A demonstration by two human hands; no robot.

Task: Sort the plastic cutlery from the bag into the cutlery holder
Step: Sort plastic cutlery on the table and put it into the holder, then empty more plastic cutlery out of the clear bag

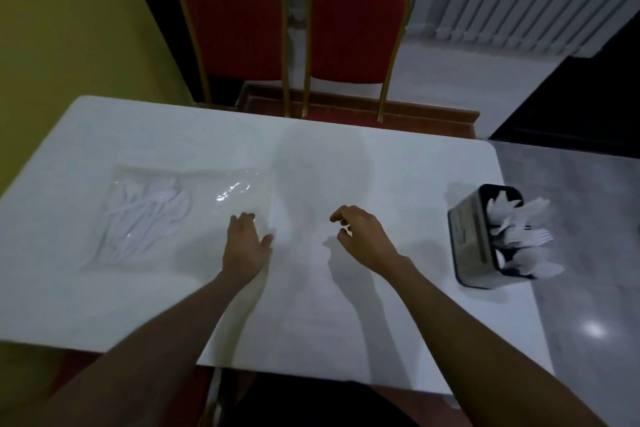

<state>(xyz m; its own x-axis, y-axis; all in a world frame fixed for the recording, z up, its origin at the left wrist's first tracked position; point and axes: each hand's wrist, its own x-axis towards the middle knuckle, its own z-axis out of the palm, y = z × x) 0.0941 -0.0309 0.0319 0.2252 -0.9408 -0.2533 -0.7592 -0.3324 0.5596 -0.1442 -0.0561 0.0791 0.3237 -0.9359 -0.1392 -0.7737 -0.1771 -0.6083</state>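
A clear plastic bag (194,198) lies flat on the left half of the white table (346,322), with several white plastic cutlery pieces (145,218) bunched in its left part. My left hand (246,246) rests on the bag's near right corner, fingers fairly straight. My right hand (363,236) hovers over the middle of the table with loosely curled fingers and holds nothing. At the table's right edge stands a dark cutlery holder (474,246) with several white forks and spoons (523,236) sticking out of it.
Two red chairs with gold frames (353,31) stand behind the table's far edge. A yellow wall runs along the left. Grey floor lies past the table's right edge, close to the holder.
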